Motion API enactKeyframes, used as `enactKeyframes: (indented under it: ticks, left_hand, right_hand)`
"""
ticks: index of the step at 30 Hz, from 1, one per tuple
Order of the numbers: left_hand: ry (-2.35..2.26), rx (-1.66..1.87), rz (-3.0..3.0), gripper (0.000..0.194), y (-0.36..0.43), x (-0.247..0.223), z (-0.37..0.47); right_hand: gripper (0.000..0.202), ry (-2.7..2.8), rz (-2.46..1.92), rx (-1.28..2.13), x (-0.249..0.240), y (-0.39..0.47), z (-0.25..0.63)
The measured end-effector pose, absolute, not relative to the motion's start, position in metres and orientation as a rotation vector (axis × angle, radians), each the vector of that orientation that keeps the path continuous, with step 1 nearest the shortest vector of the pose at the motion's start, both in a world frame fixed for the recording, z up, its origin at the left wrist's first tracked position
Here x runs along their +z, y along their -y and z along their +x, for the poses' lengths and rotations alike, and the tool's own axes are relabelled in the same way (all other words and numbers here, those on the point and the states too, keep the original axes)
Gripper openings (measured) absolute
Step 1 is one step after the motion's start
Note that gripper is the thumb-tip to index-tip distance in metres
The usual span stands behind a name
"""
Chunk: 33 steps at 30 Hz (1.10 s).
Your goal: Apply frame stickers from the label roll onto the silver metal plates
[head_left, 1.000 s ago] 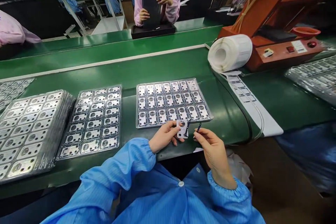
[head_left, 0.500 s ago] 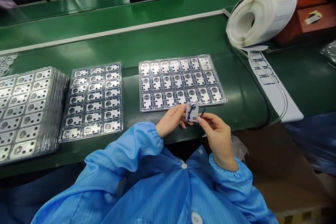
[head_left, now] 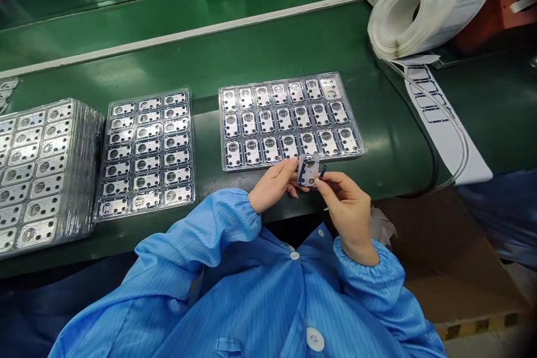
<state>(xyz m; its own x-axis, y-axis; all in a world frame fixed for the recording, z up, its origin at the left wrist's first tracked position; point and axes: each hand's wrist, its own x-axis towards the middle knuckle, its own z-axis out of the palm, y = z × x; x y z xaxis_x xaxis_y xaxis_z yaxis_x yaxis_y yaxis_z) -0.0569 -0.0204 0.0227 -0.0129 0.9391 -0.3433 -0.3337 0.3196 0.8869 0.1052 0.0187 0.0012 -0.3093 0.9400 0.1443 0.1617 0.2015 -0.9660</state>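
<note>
My left hand (head_left: 274, 183) grips a small clear-and-silver plate (head_left: 308, 171) by its left side, just over the near edge of a tray of plates (head_left: 291, 117). The plate is tilted and carries dark blue marks. Pinched in the fingers of my right hand (head_left: 346, 201) is a thin dark blue strip (head_left: 323, 171), at the plate's right edge. Whether the strip touches the plate is too small to tell. Most plates in the tray have dark blue edging; the one in the far right corner looks plainer.
A second tray of plates (head_left: 146, 151) lies to the left, beside a tall stack of trays (head_left: 46, 173). At the right, a large white roll (head_left: 419, 11) stands above a white strip with dark blue outlines (head_left: 451, 128) and loose cables (head_left: 464, 151). Below is a cardboard box (head_left: 457, 257).
The view has shifted, so the trays sit slightly higher in it. Both hands stay close together around the plate, which shows more glare and a slightly different tilt.
</note>
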Motion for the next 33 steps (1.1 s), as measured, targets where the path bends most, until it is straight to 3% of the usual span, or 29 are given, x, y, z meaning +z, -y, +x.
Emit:
enactKeyframes:
  ticks: [33]
  left_hand:
    - [-1.152, 1.153, 0.759, 0.035, 0.0221, 0.0147, -0.0562]
  right_hand:
    - [0.013, 1.713, -1.094, 1.147, 0.0022, -0.0196, 0.1056]
